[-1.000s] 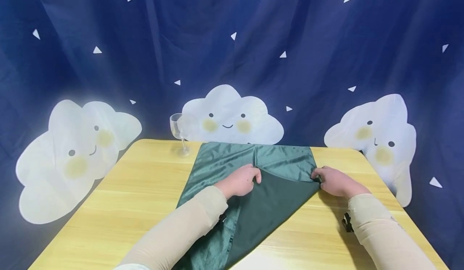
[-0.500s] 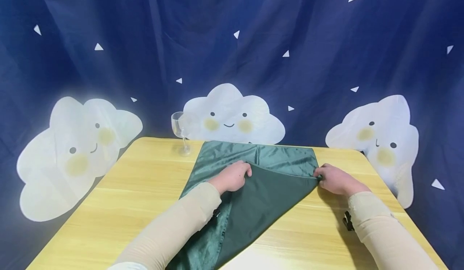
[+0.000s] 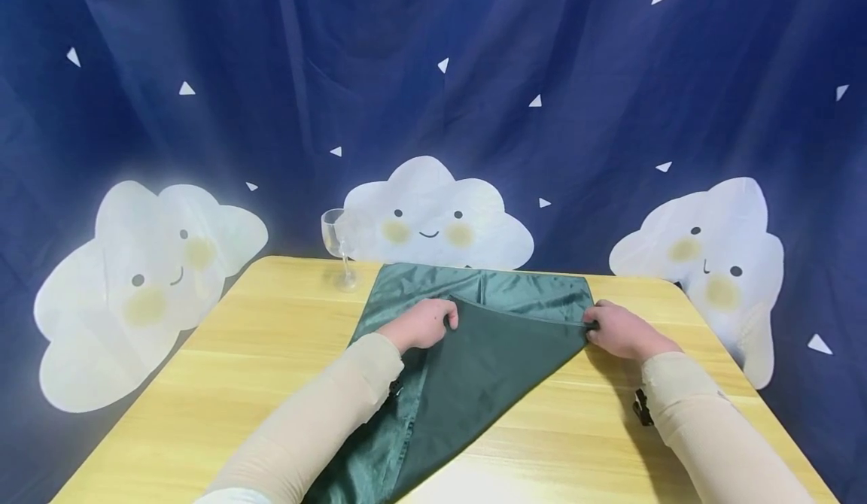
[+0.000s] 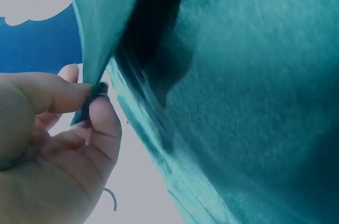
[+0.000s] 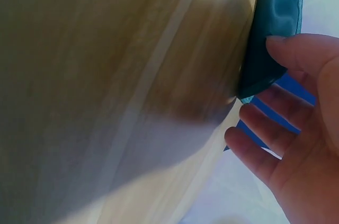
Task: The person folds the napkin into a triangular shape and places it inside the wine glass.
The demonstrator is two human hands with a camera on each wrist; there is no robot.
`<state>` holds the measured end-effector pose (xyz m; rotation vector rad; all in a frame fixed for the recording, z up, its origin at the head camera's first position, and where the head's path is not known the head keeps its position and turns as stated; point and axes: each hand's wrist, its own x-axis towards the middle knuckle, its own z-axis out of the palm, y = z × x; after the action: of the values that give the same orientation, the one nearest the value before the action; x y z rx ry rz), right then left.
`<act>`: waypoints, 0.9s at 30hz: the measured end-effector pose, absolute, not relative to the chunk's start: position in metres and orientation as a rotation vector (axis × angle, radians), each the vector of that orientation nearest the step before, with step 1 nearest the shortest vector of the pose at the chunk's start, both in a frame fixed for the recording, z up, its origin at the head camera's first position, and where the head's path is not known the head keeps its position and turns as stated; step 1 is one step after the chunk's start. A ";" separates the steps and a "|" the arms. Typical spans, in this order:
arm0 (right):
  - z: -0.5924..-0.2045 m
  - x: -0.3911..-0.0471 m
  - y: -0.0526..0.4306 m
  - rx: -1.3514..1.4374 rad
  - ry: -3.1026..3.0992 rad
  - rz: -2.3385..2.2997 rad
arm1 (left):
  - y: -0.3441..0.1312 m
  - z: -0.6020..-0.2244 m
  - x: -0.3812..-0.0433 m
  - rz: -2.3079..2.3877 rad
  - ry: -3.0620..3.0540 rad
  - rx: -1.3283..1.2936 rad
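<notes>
A dark green satin cloth (image 3: 501, 353) lies across the table, with one flap folded over to show its duller side. My left hand (image 3: 423, 323) pinches the upper edge of that flap near the cloth's middle. In the left wrist view, thumb and forefinger meet on the cloth's edge (image 4: 98, 70). My right hand (image 3: 619, 329) holds the flap's other end at the right side. The right wrist view shows the thumb pressing on the cloth's corner (image 5: 273, 33), with the other fingers behind and below it. The cloth's near end runs out of the head view under the left arm.
A clear stemmed glass (image 3: 341, 244) stands on the wooden table (image 3: 271, 338) at the back, left of the cloth. Behind the table hangs a blue curtain (image 3: 379, 75) with clouds and triangles on it.
My left hand has moved left and slightly away from me, drawing the flap's edge along. The right hand has shifted slightly up and left with its corner. The glass stays put.
</notes>
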<state>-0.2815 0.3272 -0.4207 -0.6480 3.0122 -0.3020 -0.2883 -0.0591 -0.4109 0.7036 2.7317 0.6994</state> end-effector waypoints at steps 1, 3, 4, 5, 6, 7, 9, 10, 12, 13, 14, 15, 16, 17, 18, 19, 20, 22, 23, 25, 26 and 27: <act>-0.421 -0.283 0.327 -0.634 3.006 -0.305 | -0.060 -0.410 -0.288 0.688 2.738 0.681; -0.420 -0.286 0.325 -0.626 3.004 -0.311 | -0.062 -0.409 -0.289 0.653 2.751 0.659; -0.420 -0.287 0.324 -0.619 3.001 -0.317 | -0.063 -0.409 -0.290 0.636 2.760 0.658; -0.419 -0.288 0.324 -0.612 3.001 -0.325 | -0.063 -0.409 -0.291 0.614 2.772 0.662; -0.418 -0.289 0.323 -0.603 2.999 -0.335 | -0.064 -0.409 -0.292 0.604 2.776 0.663; -0.417 -0.290 0.322 -0.600 2.998 -0.343 | -0.065 -0.408 -0.292 0.599 2.779 0.667; -0.418 -0.292 0.320 -0.592 3.005 -0.356 | -0.066 -0.408 -0.292 0.593 2.780 0.681; -0.418 -0.294 0.320 -0.591 3.008 -0.357 | -0.067 -0.408 -0.293 0.597 2.780 0.689; -0.419 -0.297 0.319 -0.592 3.017 -0.353 | -0.070 -0.408 -0.293 0.606 2.760 0.702; -0.420 -0.298 0.318 -0.593 3.022 -0.350 | -0.071 -0.408 -0.294 0.606 2.748 0.707; -0.420 -0.299 0.318 -0.594 3.026 -0.349 | -0.073 -0.409 -0.294 0.608 2.735 0.707; -0.421 -0.301 0.317 -0.590 3.029 -0.347 | -0.074 -0.409 -0.295 0.610 2.724 0.703; -0.421 -0.301 0.317 -0.588 3.031 -0.347 | -0.076 -0.410 -0.295 0.610 2.715 0.699; -0.421 -0.302 0.316 -0.584 3.032 -0.349 | -0.078 -0.410 -0.296 0.608 2.706 0.693; -0.421 -0.303 0.316 -0.588 3.034 -0.349 | -0.080 -0.411 -0.296 0.607 2.702 0.686; -0.421 -0.304 0.315 -0.584 3.036 -0.353 | -0.081 -0.411 -0.297 0.608 2.697 0.674; -0.421 -0.304 0.315 -0.579 3.037 -0.353 | -0.083 -0.411 -0.297 0.608 2.693 0.661; -0.420 -0.306 0.314 -0.574 3.044 -0.351 | -0.086 -0.412 -0.297 0.600 2.697 0.646; -0.420 -0.306 0.313 -0.573 3.047 -0.348 | -0.087 -0.412 -0.297 0.595 2.701 0.637; -0.420 -0.307 0.313 -0.566 3.051 -0.344 | -0.089 -0.411 -0.298 0.587 2.714 0.617; -0.420 -0.307 0.313 -0.564 3.056 -0.343 | -0.090 -0.411 -0.298 0.579 2.724 0.608; -0.419 -0.308 0.313 -0.559 3.059 -0.345 | -0.090 -0.411 -0.298 0.575 2.733 0.602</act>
<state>-0.3076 0.3127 -0.4194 -0.5589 3.0591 -0.3447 -0.2981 -0.0904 -0.4111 0.6018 2.7328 0.5750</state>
